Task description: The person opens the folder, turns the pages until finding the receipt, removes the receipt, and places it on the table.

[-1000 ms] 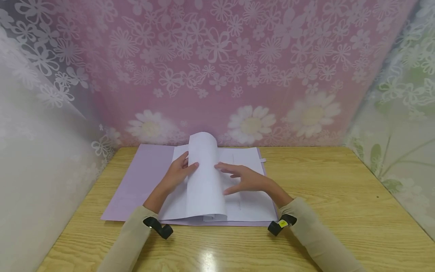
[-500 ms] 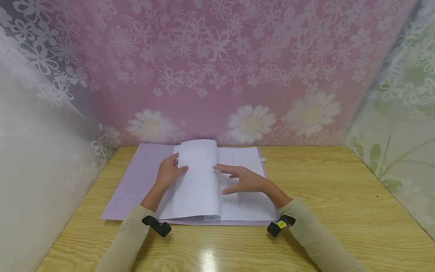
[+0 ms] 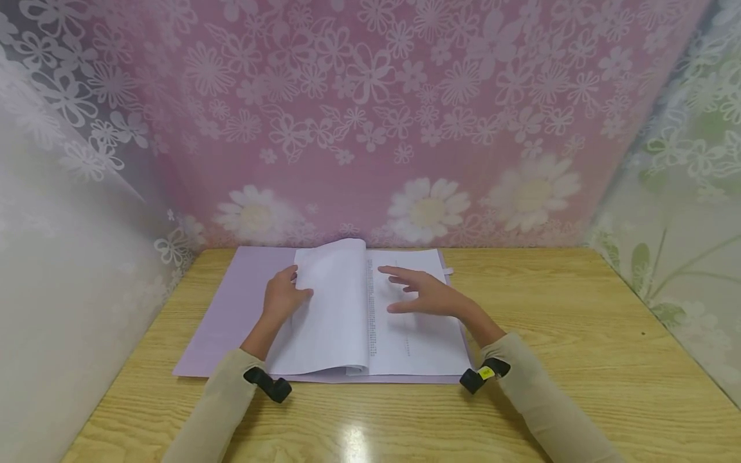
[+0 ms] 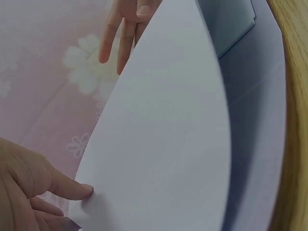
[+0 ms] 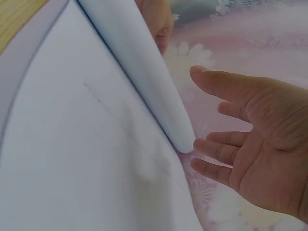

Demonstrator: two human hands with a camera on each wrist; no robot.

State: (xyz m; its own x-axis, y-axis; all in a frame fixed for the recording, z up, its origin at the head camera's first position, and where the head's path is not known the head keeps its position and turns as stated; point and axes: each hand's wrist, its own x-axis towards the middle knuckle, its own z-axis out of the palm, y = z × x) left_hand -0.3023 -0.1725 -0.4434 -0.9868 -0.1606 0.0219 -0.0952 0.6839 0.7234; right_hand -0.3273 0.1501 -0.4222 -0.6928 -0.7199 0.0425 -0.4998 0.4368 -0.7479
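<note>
A lilac folder (image 3: 228,308) lies spread on the table with white sheets inside. My left hand (image 3: 280,299) pinches the edge of a turned page (image 3: 332,308) that curves up from the middle. In the left wrist view the thumb (image 4: 72,188) presses on the page's face while the other fingers go behind its edge. Over the right-hand sheet (image 3: 434,341), which carries small columns of print, hovers my right hand (image 3: 431,294). Its fingers are spread and hold nothing, as the right wrist view of the palm (image 5: 269,159) also shows.
The folder lies on a wood-grain table (image 3: 538,308), near its back edge. Behind it hangs a pink flowered cloth (image 3: 370,128), with pale cloth on both sides. A small white tab (image 3: 448,271) sticks out at the folder's right edge.
My left hand has drawn the page leftward, so it spreads flatter and uncovers more print on the right-hand sheet. The right hand has moved slightly right, away from the page's curve.
</note>
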